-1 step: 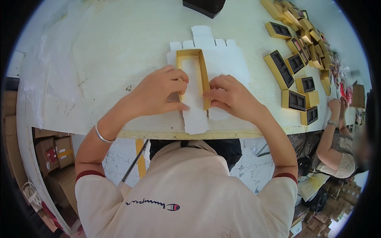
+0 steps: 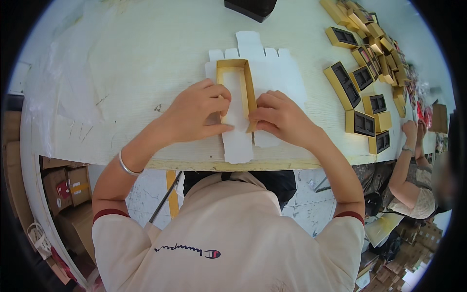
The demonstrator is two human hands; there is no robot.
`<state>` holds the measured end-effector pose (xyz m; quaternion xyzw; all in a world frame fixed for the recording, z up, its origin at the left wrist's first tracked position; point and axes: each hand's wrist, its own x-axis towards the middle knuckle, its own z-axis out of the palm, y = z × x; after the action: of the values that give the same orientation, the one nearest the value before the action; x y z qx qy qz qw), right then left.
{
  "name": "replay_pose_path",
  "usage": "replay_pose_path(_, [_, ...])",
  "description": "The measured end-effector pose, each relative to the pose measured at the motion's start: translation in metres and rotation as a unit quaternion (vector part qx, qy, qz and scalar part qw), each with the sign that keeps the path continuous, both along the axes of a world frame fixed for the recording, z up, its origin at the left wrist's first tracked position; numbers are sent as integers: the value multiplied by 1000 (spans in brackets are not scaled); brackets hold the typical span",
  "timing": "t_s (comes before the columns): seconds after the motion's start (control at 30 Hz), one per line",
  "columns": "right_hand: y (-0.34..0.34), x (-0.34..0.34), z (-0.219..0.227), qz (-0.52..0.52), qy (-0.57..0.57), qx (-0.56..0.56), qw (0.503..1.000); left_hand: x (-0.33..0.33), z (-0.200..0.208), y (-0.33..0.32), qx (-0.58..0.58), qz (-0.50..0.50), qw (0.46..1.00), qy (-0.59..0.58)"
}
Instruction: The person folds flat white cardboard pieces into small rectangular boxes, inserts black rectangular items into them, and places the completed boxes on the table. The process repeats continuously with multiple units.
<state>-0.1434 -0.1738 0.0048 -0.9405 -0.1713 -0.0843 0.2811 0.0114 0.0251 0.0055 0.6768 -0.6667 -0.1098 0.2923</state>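
Observation:
A half-folded cardboard box (image 2: 249,83) with gold walls and a white inside lies before me, its far end standing up. Toward me, its white end panel (image 2: 238,150) lies flat. My left hand (image 2: 197,111) is closed round the left wall, thumb reaching inward over the base. On the other side, my right hand (image 2: 283,117) pinches the near end of the right wall, where a small gold tab (image 2: 251,126) angles inward. Some fingertips are hidden behind the walls. Flat white box blanks (image 2: 282,73) lie beneath the box.
Several gold boxes with black inserts (image 2: 364,123) lie on the right of the table (image 2: 146,44), with a heap of more behind. A dark container (image 2: 250,9) stands at the far edge. Clear plastic sheeting (image 2: 58,87) lies left. Another person's hand (image 2: 409,130) is at far right.
The small tab at the near end of the right wall has turned inward. The near end panel has shifted slightly left. Both hands have barely moved.

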Motion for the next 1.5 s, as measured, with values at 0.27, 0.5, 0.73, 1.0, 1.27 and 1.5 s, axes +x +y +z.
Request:
replay_pose_path(0.27, [34, 11, -14, -126, 47, 148, 980, -29, -17, -6, -49, 119, 992, 11])
replay_pose_path(0.5, [36, -9, 27, -114, 43, 120, 985, -22, 11, 1, -3, 159, 970, 183])
replay_pose_path(0.73, [39, -21, -12, -40, -141, -125, 981, -27, -9, -2, 20, 127, 984, 126])
replay_pose_path(1.0, [34, 8, -8, -179, 52, 328, 926, -13, -7, 3, 37, 32, 942, 332])
replay_pose_path(1.27, [46, 8, -16, -168, -132, 5, 977, -25, -16, -2, -43, 105, 939, 324])
replay_pose_path(1.5, [41, 15, -17, -113, -144, -128, 975, -35, -27, -1, -85, 139, 981, 109])
